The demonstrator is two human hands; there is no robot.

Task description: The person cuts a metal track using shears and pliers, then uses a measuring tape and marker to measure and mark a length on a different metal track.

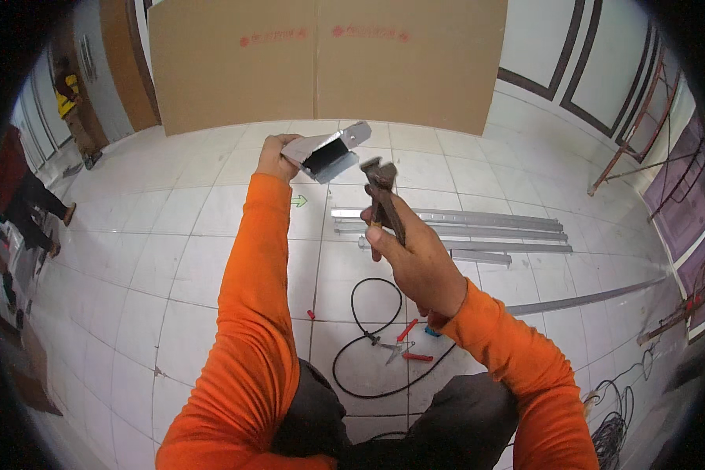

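My left hand (274,158) is closed round a piece of bent sheet-metal channel (305,146), raised in front of me. Its open end faces right, with a tab sticking out at the top and a dark hollow inside. My right hand (424,262) grips a pair of rusty pincers (381,178) by the handles. The pincers' jaws point up and sit just right of the channel's end, apart from it. Part of the channel is hidden behind my left fingers.
Several grey metal channels (478,231) lie on the tiled floor beyond my right hand. Red-handled snips (394,354) rest beside a looped black cable (335,368). A large cardboard sheet (235,86) stands ahead. Scaffold frames (630,145) and coiled wires (611,431) are rightward; people (27,180) stand at left.
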